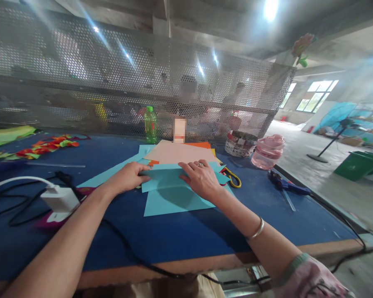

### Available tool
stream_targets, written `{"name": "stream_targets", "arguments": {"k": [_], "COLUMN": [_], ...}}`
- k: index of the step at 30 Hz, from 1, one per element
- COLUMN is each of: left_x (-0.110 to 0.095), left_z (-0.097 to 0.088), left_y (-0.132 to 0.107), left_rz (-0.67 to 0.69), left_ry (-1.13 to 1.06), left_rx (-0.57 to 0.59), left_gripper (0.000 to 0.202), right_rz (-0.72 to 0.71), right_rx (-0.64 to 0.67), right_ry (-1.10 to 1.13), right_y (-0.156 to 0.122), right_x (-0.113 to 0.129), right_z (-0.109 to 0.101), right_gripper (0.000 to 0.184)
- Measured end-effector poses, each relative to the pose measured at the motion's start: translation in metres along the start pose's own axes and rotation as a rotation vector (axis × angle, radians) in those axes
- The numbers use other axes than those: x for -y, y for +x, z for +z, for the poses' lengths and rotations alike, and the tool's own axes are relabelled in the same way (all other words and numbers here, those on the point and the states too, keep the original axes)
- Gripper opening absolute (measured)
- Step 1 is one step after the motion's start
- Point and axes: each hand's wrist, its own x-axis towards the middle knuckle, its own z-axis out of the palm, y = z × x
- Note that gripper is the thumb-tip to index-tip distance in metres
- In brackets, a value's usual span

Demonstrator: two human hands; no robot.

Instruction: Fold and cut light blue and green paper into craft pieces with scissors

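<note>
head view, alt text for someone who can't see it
A person's left hand and right hand handle light-blue paper over a blue table; a pink sheet and green bottle are behind, a pink jug at right.

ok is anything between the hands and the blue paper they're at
Nothing visible: the left hand is right at the left edge of the blue paper, and the right hand lies on its right part.

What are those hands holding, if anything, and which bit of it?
Light blue paper. The left hand holds its left edge; the right hand lies over its right part, its grip unclear.
</note>
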Motion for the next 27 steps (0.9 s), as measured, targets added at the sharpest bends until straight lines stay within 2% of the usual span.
{"name": "stream_targets", "arguments": {"k": [4,6,7,8,10,12,13,16,18,21,24,27], "left_x": [-0.007,-0.007,-0.006,-0.004,0.003,0.013,0.018,0.032,0.037,0.038,0.037,0.036], "left_z": [0.002,0.001,-0.001,-0.003,-0.007,-0.008,-0.007,-0.001,0.004,0.006,0.004,0.003], "left_y": [-0.003,-0.003,-0.003,-0.002,0.0,0.003,0.005,0.01,0.012,0.014,0.013,0.013], "left_rz": [0.016,0.023,0.025,0.017,-0.044,-0.151,-0.197,-0.263,-0.287,-0.329,-0.328,-0.293], "left_ry": [-0.11,-0.198,-0.248,-0.287,-0.272,-0.101,0.041,0.34,0.436,0.458,0.452,0.442], "left_rx": [0.081,0.091,0.058,-0.006,-0.212,-0.413,-0.448,-0.362,-0.29,-0.233,-0.251,-0.274], "left_gripper": [0.015,0.022,0.028,0.035,0.044,0.043,0.04,0.046,0.054,0.046,0.034,0.029], "right_rz": [-0.045,-0.046,-0.034,-0.014,0.05,0.134,0.181,0.3,0.347,0.407,0.458,0.464], "right_rx": [-0.019,-0.021,-0.028,-0.038,-0.059,-0.062,-0.056,-0.037,-0.036,-0.038,-0.036,-0.025], "right_ry": [0.014,0.025,0.028,0.03,0.036,0.058,0.079,0.173,0.239,0.321,0.392,0.449], "right_y": [0.006,0.006,0.006,0.006,0.005,0.005,0.005,0.003,0.002,0.001,-0.001,-0.002], "right_x": [0.007,0.006,0.004,0.002,-0.002,-0.006,-0.007,-0.012,-0.016,-0.023,-0.03,-0.034], "right_z": [0.004,0.003,0.002,0.0,-0.005,-0.011,-0.014,-0.02,-0.021,-0.021,-0.021,-0.02], "right_gripper": [0.02,0.019,0.02,0.02,0.021,0.02,0.018,0.015,0.014,0.013,0.014,0.014]}}
